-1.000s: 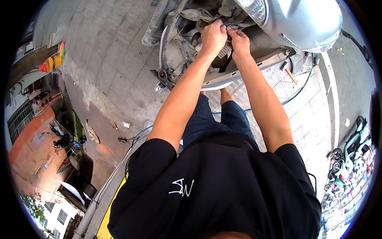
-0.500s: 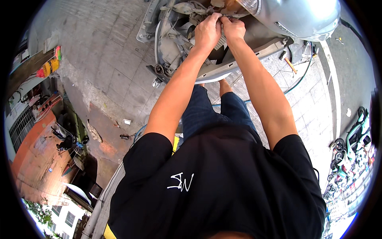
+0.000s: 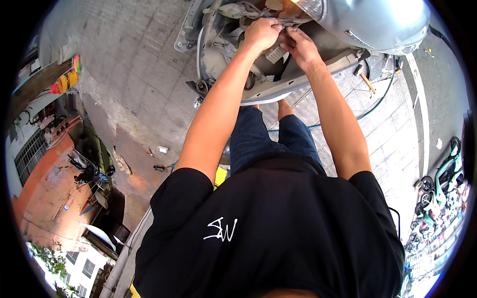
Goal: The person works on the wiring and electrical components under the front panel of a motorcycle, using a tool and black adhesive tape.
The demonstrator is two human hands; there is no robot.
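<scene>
Both hands reach into an opened vehicle body, a dusty grey shell with wiring inside. My left hand is closed in a pinch at a bundle of wires; what lies between its fingertips is too small to make out. Just right of it, my right hand has its fingers bent and apart, with nothing visible in them. A ribbed light-grey part sits below the hands. Beside them at the upper right is a rounded silver cover with a clear lamp lens.
On the paving to the right lie a hammer with an orange handle and a dark hose. Scooters stand at the far right. At the left are a rusty metal plate and a yellow-orange object.
My right hand has drawn away from my left, to the right and slightly down, and its fingers have come apart. My left hand stays at the wires, still pinched.
</scene>
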